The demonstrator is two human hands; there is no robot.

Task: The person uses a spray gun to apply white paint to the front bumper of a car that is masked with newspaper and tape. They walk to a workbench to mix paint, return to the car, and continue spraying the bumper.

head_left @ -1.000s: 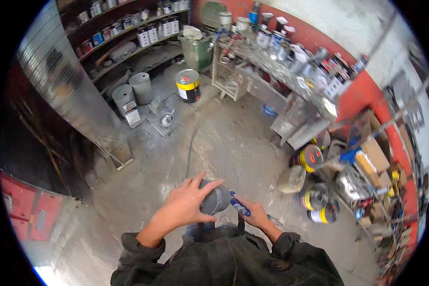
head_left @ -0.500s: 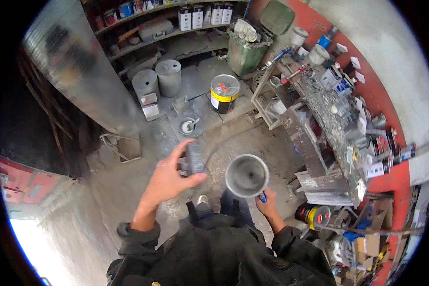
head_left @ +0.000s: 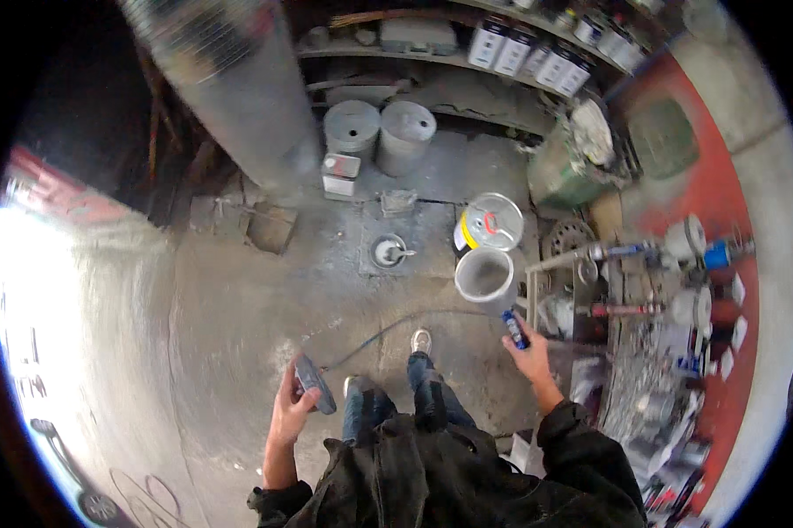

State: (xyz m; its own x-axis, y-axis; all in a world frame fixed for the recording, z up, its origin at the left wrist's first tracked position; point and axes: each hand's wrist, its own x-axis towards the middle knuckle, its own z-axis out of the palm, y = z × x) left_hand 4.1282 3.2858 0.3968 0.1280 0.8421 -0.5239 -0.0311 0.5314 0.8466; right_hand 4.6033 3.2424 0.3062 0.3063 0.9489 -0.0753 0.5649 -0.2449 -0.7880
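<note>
My left hand [head_left: 291,407] grips a flat, dark grey round piece, possibly a lid [head_left: 315,384], at the lower middle left of the head view. At the right, my right hand [head_left: 528,356] is closed round the blue body [head_left: 514,329] of what looks like a spray gun. Its open, grey-walled cup [head_left: 484,277] sits beyond the fingers, overlapping the view of a drum with a yellow band [head_left: 489,222]. The two held pieces are apart.
A bowl with a spoon-like tool [head_left: 385,253] rests on the floor [head_left: 229,343], where a hose curves past my feet. Grey drums [head_left: 352,128], shelves of cans [head_left: 511,55] and a green bin [head_left: 555,167] stand beyond. A cluttered bench [head_left: 625,370] runs along the right; bright light enters left.
The view has swung toward the bench's left. My hands have separated, the left moving down with the dark piece, the right shifting rightward with the cup, which now shows its open top.
</note>
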